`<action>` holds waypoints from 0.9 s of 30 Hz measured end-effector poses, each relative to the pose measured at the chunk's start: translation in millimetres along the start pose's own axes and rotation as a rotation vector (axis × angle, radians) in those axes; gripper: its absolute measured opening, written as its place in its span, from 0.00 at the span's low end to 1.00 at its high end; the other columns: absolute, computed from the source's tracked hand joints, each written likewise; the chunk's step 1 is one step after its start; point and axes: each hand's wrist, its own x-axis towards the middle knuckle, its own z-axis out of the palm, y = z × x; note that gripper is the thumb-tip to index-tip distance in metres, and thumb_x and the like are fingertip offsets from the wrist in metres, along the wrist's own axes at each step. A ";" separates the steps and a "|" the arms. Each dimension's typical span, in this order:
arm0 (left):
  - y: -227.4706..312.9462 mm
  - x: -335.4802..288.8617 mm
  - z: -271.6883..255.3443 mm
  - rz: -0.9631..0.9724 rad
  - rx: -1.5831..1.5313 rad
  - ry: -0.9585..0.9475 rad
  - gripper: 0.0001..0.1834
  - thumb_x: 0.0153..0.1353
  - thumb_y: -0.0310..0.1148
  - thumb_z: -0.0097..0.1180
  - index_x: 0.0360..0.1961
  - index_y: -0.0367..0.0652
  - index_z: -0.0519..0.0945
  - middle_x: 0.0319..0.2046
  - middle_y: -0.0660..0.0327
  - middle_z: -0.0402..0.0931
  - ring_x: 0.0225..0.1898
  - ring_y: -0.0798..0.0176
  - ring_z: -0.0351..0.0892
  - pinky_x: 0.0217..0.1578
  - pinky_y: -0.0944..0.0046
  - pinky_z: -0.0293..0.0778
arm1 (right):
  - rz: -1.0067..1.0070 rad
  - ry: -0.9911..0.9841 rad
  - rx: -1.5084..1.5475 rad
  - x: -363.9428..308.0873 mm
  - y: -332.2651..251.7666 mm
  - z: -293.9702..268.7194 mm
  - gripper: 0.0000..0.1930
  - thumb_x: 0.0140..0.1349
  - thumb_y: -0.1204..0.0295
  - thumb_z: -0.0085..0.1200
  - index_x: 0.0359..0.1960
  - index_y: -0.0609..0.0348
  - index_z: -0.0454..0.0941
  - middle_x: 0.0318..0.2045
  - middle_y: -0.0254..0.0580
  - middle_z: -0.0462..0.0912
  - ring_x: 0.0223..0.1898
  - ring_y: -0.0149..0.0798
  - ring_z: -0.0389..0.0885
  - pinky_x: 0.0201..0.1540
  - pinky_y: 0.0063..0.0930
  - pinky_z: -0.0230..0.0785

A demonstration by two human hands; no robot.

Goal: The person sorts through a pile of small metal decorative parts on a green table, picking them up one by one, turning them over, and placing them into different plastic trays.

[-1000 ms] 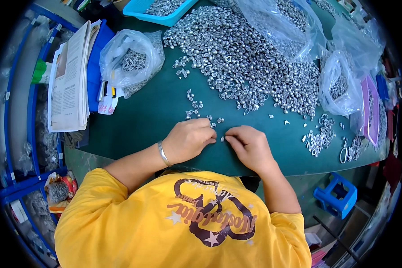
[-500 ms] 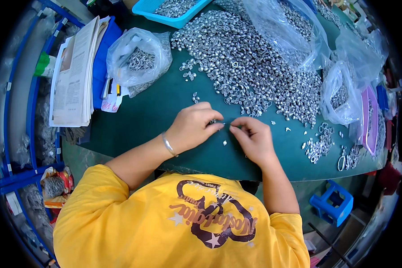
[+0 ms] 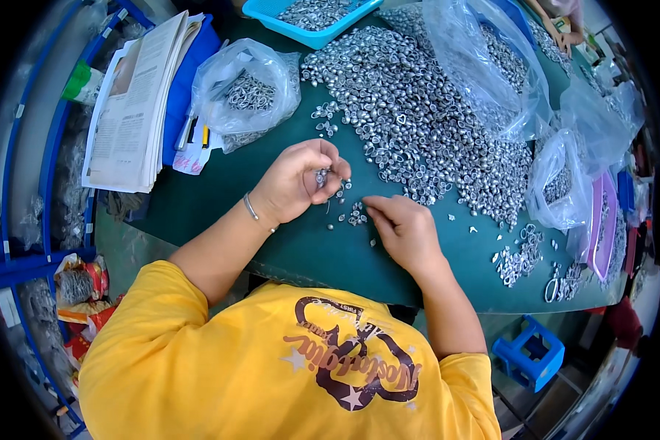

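My left hand [image 3: 301,182], with a silver bracelet [image 3: 251,208] at its wrist, is raised over the green table. Its fingers curl around several small silver metal pieces [image 3: 321,177]. Between my hands lies a loose group of small metal pieces [image 3: 357,215] on the tabletop. My right hand [image 3: 405,231] rests low beside that group, thumb and index finger close together at its edge. Whatever may be between those fingertips is too small to make out. Beyond both hands spreads a large heap of small silver metal pieces [image 3: 418,110].
Clear plastic bags of metal parts stand left [image 3: 246,95] and right [image 3: 561,180] of the heap. At the back is a blue basket [image 3: 315,35]. Newspapers [image 3: 136,103] lie at the left, a pink tray [image 3: 601,227] at the right. Another person's hand [image 3: 562,38] shows far right.
My left hand has lifted and drawn away from my right hand, its fingers now curled around metal pieces. More small pieces show on the table between my hands. The view has shifted slightly.
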 end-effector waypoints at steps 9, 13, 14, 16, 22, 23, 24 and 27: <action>-30.6 -6.3 -3.9 0.596 1.548 -0.074 0.05 0.45 0.27 0.62 0.27 0.43 0.82 0.22 0.59 0.72 0.25 0.57 0.73 0.26 0.62 0.70 | 0.518 -0.081 0.870 0.7 8.9 -9.2 0.03 0.53 0.78 0.54 0.29 0.63 0.76 0.22 0.29 0.75 0.19 0.19 0.65 0.20 0.13 0.55; -33.0 -5.5 -5.0 0.627 1.561 -0.076 0.05 0.46 0.28 0.61 0.28 0.44 0.81 0.22 0.60 0.71 0.26 0.56 0.74 0.27 0.62 0.71 | 0.342 -0.125 0.569 -1.9 7.4 -14.9 0.04 0.53 0.76 0.53 0.29 0.63 0.78 0.21 0.34 0.77 0.21 0.26 0.72 0.23 0.19 0.64; -33.5 -4.8 -5.1 0.631 1.552 -0.078 0.05 0.46 0.27 0.61 0.28 0.44 0.81 0.22 0.60 0.71 0.26 0.56 0.74 0.27 0.62 0.71 | 0.230 -0.120 0.411 -3.0 3.5 -9.4 0.04 0.53 0.76 0.55 0.29 0.62 0.78 0.21 0.36 0.77 0.20 0.29 0.72 0.23 0.20 0.64; -34.2 -5.3 -4.6 0.646 1.534 -0.086 0.05 0.47 0.27 0.60 0.28 0.44 0.81 0.23 0.60 0.71 0.27 0.56 0.73 0.27 0.62 0.71 | -0.025 -0.113 0.058 -4.2 -0.4 -0.7 0.05 0.51 0.75 0.57 0.31 0.59 0.79 0.21 0.44 0.75 0.20 0.40 0.74 0.24 0.27 0.66; -38.6 -5.5 -3.6 0.674 1.517 -0.098 0.04 0.47 0.26 0.60 0.27 0.44 0.80 0.23 0.60 0.70 0.27 0.56 0.73 0.28 0.62 0.70 | 0.072 -0.039 0.253 -6.9 4.3 -0.2 0.04 0.55 0.74 0.54 0.30 0.59 0.78 0.19 0.38 0.75 0.18 0.36 0.74 0.22 0.26 0.66; -38.4 -5.0 -3.8 0.682 1.491 -0.092 0.05 0.47 0.26 0.60 0.28 0.44 0.79 0.23 0.60 0.71 0.27 0.57 0.73 0.27 0.62 0.70 | 0.309 -0.099 0.530 -9.5 7.0 -4.9 0.04 0.56 0.75 0.53 0.30 0.63 0.77 0.18 0.30 0.74 0.17 0.26 0.70 0.20 0.20 0.62; -38.0 -4.5 -3.9 0.689 1.465 -0.086 0.05 0.48 0.25 0.59 0.28 0.43 0.79 0.23 0.60 0.71 0.26 0.57 0.73 0.27 0.63 0.70 | 0.440 -0.165 0.867 -7.8 13.9 -14.7 0.05 0.56 0.75 0.54 0.30 0.64 0.77 0.19 0.28 0.74 0.18 0.24 0.69 0.20 0.18 0.61; -28.8 -5.9 -5.7 0.371 0.926 -0.025 0.04 0.51 0.25 0.56 0.30 0.41 0.77 0.25 0.61 0.71 0.25 0.64 0.71 0.26 0.65 0.69 | 0.481 -0.229 0.929 -4.7 14.7 -24.4 0.05 0.55 0.76 0.55 0.33 0.65 0.78 0.21 0.31 0.77 0.19 0.24 0.70 0.22 0.16 0.63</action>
